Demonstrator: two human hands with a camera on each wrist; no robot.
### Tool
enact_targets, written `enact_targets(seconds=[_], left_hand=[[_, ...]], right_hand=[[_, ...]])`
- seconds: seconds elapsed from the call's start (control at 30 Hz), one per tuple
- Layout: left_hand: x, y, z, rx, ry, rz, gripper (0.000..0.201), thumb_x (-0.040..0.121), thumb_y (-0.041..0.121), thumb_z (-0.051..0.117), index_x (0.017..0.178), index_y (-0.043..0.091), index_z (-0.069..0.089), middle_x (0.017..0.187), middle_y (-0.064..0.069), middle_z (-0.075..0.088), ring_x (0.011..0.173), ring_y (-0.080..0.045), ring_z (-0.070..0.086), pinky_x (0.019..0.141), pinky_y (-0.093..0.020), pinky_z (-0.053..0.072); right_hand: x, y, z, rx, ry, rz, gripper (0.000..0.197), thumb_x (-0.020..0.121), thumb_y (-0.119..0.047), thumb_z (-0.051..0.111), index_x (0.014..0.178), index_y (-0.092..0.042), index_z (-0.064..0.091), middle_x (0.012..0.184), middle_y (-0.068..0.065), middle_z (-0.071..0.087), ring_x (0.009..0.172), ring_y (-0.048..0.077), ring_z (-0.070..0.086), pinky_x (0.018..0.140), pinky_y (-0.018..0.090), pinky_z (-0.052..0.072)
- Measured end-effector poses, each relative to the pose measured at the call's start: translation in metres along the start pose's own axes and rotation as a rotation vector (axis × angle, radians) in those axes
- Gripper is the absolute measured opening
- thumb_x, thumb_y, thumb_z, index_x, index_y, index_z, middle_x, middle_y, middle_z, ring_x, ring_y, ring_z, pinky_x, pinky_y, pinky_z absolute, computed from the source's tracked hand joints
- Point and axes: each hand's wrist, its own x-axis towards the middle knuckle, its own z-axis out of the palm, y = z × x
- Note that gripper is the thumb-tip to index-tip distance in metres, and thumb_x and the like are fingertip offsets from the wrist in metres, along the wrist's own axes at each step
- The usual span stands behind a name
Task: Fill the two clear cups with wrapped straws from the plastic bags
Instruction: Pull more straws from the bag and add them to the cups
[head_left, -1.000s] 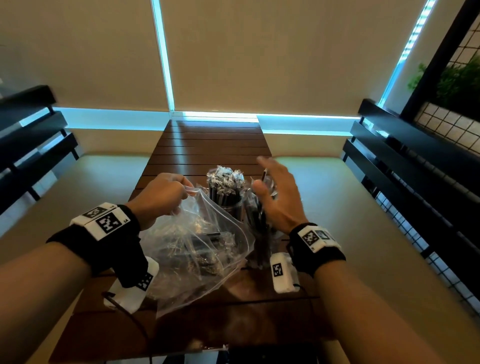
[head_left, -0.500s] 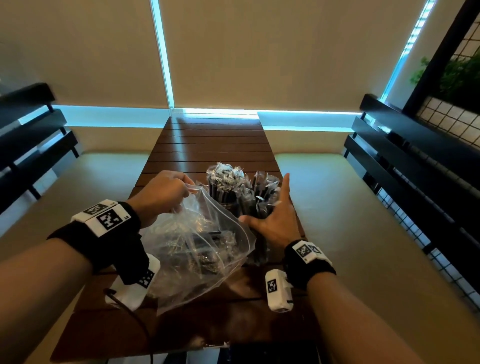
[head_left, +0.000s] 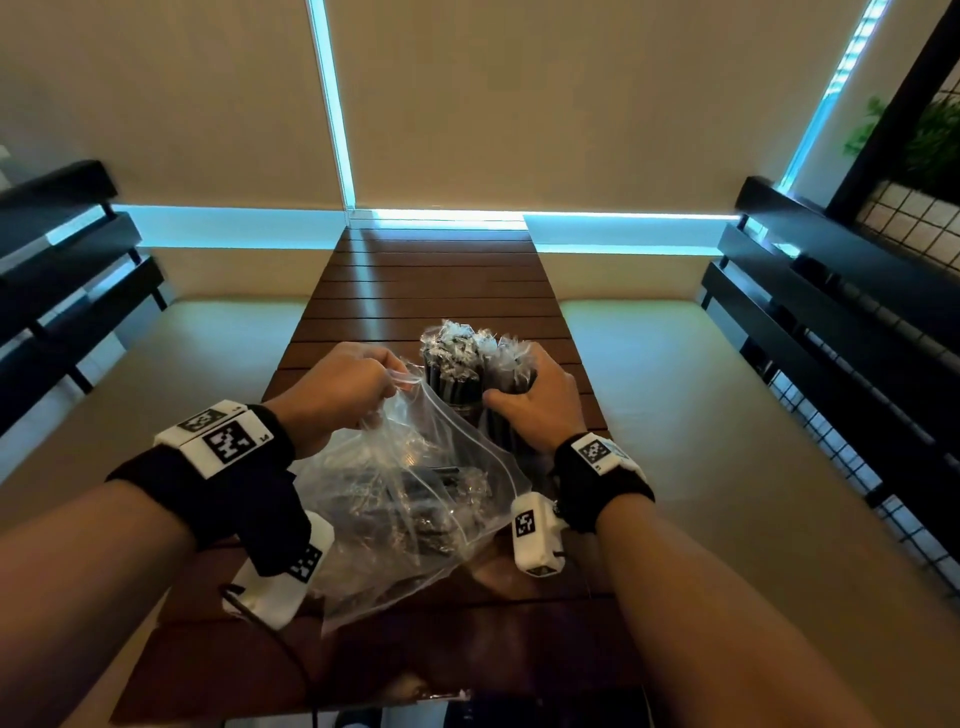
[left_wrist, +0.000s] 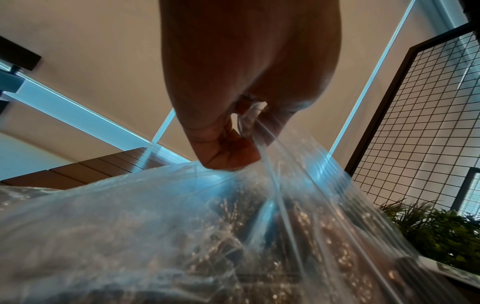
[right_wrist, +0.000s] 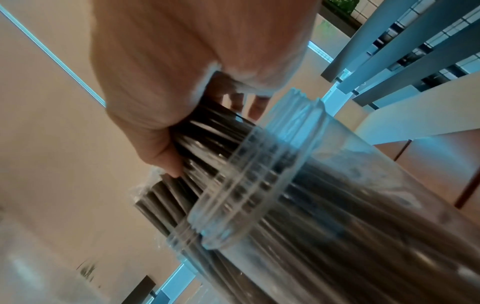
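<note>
A clear zip bag (head_left: 410, 499) with several dark wrapped straws lies on the slatted wooden table (head_left: 436, 280). My left hand (head_left: 337, 395) pinches the bag's top edge, and the left wrist view shows the left hand (left_wrist: 228, 152) with the plastic bag (left_wrist: 182, 236) gathered between thumb and fingers. Two clear cups stand side by side behind the bag. The left cup (head_left: 454, 382) is packed with upright wrapped straws. My right hand (head_left: 535, 402) wraps around the bundle of straws (right_wrist: 205, 139) that sticks out above the rim of the right cup (right_wrist: 350, 216).
Pale cushioned benches (head_left: 701, 415) run along both sides of the narrow table, with black slatted backrests (head_left: 831, 322) beyond them. A wire grid with a green plant (head_left: 924, 145) stands at the far right. The table's far half (head_left: 436, 260) holds nothing.
My right hand came down from open above the right cup and closed round the straws in it. The left hand kept its hold on the bag's edge.
</note>
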Motion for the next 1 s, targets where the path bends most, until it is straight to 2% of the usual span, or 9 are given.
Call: enact_targets(seconds=[0.27, 0.37, 0.43, 0.5, 0.6, 0.67, 0.77, 0.87, 1.0], left_hand=[[-0.003, -0.001, -0.001, -0.011, -0.004, -0.031, 0.026, 0.089, -0.009, 0.045, 0.082, 0.006, 0.066, 0.066, -0.008, 0.048, 0.059, -0.017, 0.043, 0.052, -0.027, 0.038], [-0.005, 0.003, -0.001, 0.002, 0.024, -0.033, 0.026, 0.090, -0.007, 0.046, 0.082, 0.007, 0.066, 0.065, -0.007, 0.050, 0.057, -0.017, 0.044, 0.051, -0.026, 0.038], [-0.007, 0.006, -0.002, 0.007, 0.048, -0.027, 0.025, 0.091, -0.005, 0.046, 0.082, 0.008, 0.066, 0.066, -0.007, 0.050, 0.057, -0.017, 0.044, 0.051, -0.027, 0.038], [-0.010, 0.008, -0.003, 0.011, 0.074, -0.012, 0.024, 0.092, -0.003, 0.047, 0.083, 0.009, 0.067, 0.064, -0.006, 0.050, 0.054, -0.016, 0.044, 0.051, -0.026, 0.038], [-0.014, 0.010, -0.004, 0.050, 0.116, 0.033, 0.019, 0.094, 0.002, 0.052, 0.085, 0.009, 0.068, 0.060, -0.003, 0.049, 0.050, -0.014, 0.042, 0.047, -0.024, 0.037], [-0.017, 0.011, -0.005, 0.110, 0.122, 0.085, 0.016, 0.095, 0.004, 0.056, 0.087, 0.009, 0.068, 0.063, -0.002, 0.053, 0.052, -0.014, 0.044, 0.046, -0.025, 0.039], [-0.022, 0.012, -0.004, 0.228, 0.142, 0.195, 0.008, 0.094, 0.013, 0.064, 0.089, 0.014, 0.070, 0.078, 0.000, 0.065, 0.062, -0.013, 0.052, 0.051, -0.024, 0.043], [-0.025, 0.016, -0.006, 0.311, 0.173, 0.264, 0.008, 0.094, 0.022, 0.067, 0.088, 0.020, 0.070, 0.086, 0.005, 0.068, 0.079, -0.012, 0.059, 0.062, -0.024, 0.045], [-0.024, 0.024, -0.011, 0.426, 0.222, 0.368, 0.011, 0.095, 0.020, 0.067, 0.084, 0.023, 0.067, 0.084, 0.010, 0.063, 0.080, -0.007, 0.056, 0.063, -0.015, 0.038]], right_hand=[[0.001, 0.011, -0.004, 0.034, 0.003, 0.038, 0.080, 0.066, -0.038, 0.090, 0.126, -0.022, 0.040, 0.120, 0.004, 0.065, 0.109, 0.022, 0.064, 0.091, 0.033, 0.053], [-0.001, 0.007, -0.014, 0.042, 0.033, 0.043, 0.119, 0.052, -0.060, 0.089, 0.147, -0.031, 0.023, 0.147, 0.004, 0.046, 0.131, 0.023, 0.048, 0.107, 0.043, 0.044], [-0.004, 0.001, -0.019, -0.007, 0.066, 0.018, 0.129, 0.048, -0.080, 0.077, 0.151, -0.036, 0.013, 0.151, 0.003, 0.038, 0.136, 0.024, 0.042, 0.109, 0.053, 0.041], [-0.008, -0.010, -0.024, -0.045, 0.177, -0.045, 0.114, 0.060, -0.084, 0.065, 0.150, -0.032, 0.018, 0.149, 0.004, 0.038, 0.135, 0.026, 0.042, 0.107, 0.055, 0.039], [-0.022, -0.037, -0.031, -0.002, 0.455, -0.410, 0.046, 0.084, -0.040, 0.068, 0.119, -0.014, 0.054, 0.116, 0.006, 0.056, 0.103, 0.023, 0.055, 0.087, 0.043, 0.050], [-0.034, -0.065, -0.030, -0.049, 0.199, -0.641, 0.007, 0.089, -0.011, 0.064, 0.095, -0.007, 0.064, 0.093, 0.005, 0.063, 0.083, 0.020, 0.058, 0.073, 0.034, 0.051], [-0.050, -0.093, -0.010, -0.425, -0.445, -0.695, 0.014, 0.096, -0.010, 0.058, 0.100, -0.010, 0.072, 0.090, 0.004, 0.072, 0.079, 0.017, 0.066, 0.079, 0.031, 0.056], [-0.050, -0.105, 0.013, -0.687, -0.630, -0.599, 0.026, 0.099, -0.027, 0.056, 0.115, -0.011, 0.068, 0.105, 0.009, 0.070, 0.096, 0.026, 0.066, 0.082, 0.036, 0.054], [-0.040, -0.112, 0.031, -0.841, -0.777, -0.459, 0.036, 0.098, -0.036, 0.053, 0.118, -0.008, 0.062, 0.115, 0.015, 0.062, 0.109, 0.033, 0.060, 0.081, 0.042, 0.049]])
